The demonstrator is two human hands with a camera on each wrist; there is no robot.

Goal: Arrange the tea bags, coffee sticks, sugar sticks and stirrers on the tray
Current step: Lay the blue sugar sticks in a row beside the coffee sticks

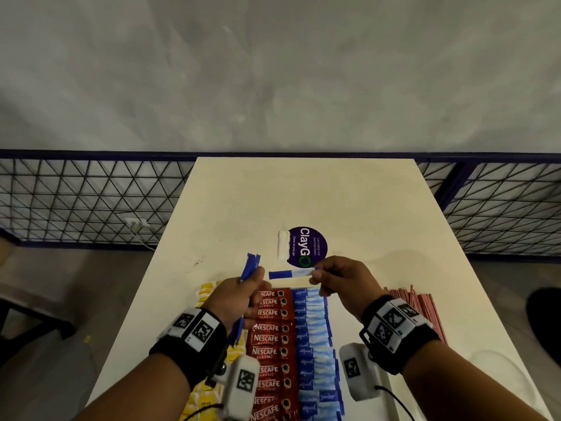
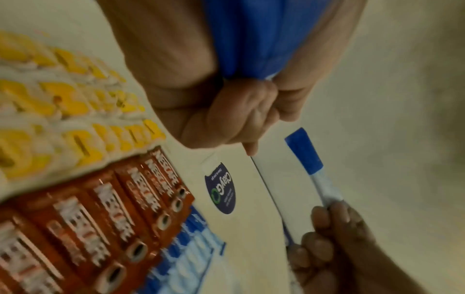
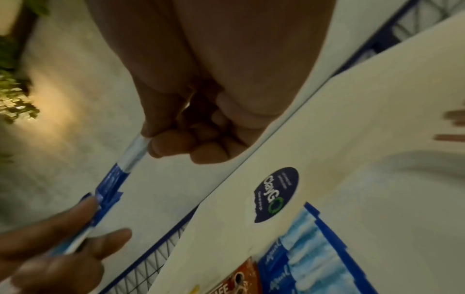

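Note:
My left hand [image 1: 253, 282] grips a small bunch of blue sugar sticks [image 1: 251, 267], held upright above the table. Beside it, my right hand [image 1: 315, 276] pinches one end of a single blue-and-white sugar stick [image 1: 290, 274], which lies level and points at the bunch. In the left wrist view the bunch [image 2: 251, 39] fills my fist. The right wrist view shows my fingertips [image 3: 173, 145] on the single stick [image 3: 133, 155]. Below the hands lie rows of yellow tea bags [image 1: 206, 294], red Nescafe coffee sticks [image 1: 270, 338], blue sugar sticks [image 1: 314, 335] and red stirrers [image 1: 423, 308].
The cream table [image 1: 303, 192] carries a round purple ClayGo sticker [image 1: 307, 247] and a white tape strip [image 1: 283, 245] beyond the hands. A white rounded rim [image 1: 498, 360] shows at the lower right. A blue wire-mesh fence [image 1: 76, 202] borders the table's far end.

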